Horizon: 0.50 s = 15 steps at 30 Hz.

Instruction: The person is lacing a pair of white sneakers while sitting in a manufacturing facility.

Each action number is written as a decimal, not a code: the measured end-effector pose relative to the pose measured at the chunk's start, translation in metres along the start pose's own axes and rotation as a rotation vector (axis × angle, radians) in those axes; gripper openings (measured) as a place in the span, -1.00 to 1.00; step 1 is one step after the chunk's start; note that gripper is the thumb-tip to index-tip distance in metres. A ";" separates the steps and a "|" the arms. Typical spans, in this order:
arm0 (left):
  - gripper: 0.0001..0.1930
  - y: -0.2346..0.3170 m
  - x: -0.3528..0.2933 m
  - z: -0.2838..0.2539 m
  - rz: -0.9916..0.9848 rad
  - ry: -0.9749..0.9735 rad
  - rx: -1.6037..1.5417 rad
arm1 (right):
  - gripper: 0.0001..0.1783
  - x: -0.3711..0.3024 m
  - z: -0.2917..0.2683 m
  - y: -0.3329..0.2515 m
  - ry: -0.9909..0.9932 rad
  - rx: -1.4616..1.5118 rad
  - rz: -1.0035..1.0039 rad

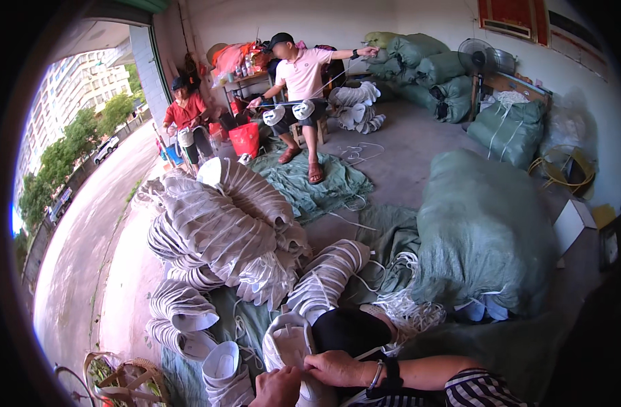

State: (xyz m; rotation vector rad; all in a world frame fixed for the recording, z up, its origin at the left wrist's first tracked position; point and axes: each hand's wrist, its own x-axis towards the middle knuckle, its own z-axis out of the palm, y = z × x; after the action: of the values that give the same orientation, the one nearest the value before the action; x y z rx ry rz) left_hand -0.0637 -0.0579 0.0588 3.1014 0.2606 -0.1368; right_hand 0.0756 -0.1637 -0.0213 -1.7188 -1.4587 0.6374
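A white shoe upper [288,341] rests against my dark-clothed knee [343,331] at the bottom middle, its opening facing up. My left hand [278,388] is closed at its near left edge. My right hand [332,368], with a bracelet and black band at the wrist, is closed over the upper, fingertips close to the left hand's. Whatever the fingers pinch is hidden. Just left of it stands a nested stack of white shoe uppers [223,366]. A tangle of white laces [415,308] lies beyond my right forearm.
A large heap of strung pale uppers [215,217] fills the middle left. At right bulges a big green sack [483,230]. Farther back, a person in pink [303,74] stretches out an arm, and another in red [186,112] handles an upper. A basket [137,380] sits lower left.
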 end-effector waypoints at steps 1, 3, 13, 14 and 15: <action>-0.89 0.000 0.003 0.003 -0.005 0.001 0.003 | -0.80 -0.001 -0.001 -0.002 -0.002 0.001 -0.006; -0.85 0.000 0.010 0.009 0.024 -0.234 0.290 | -0.82 -0.004 -0.003 -0.007 -0.043 -0.071 0.021; -0.94 -0.022 -0.001 0.011 -0.249 0.514 -0.392 | -0.84 -0.011 -0.024 -0.007 -0.008 0.077 -0.051; -0.93 -0.026 -0.008 -0.002 -0.538 0.424 -0.774 | -0.84 -0.013 -0.028 -0.003 -0.030 0.006 -0.031; -0.91 -0.039 -0.005 -0.002 -0.414 0.771 -1.377 | -0.84 -0.015 -0.035 -0.003 -0.058 -0.064 -0.019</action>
State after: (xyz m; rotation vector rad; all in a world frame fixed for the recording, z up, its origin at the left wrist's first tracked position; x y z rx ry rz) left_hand -0.0752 -0.0204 0.0608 1.5723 0.6370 0.8437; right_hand 0.0979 -0.1863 -0.0005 -1.7463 -1.5486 0.6411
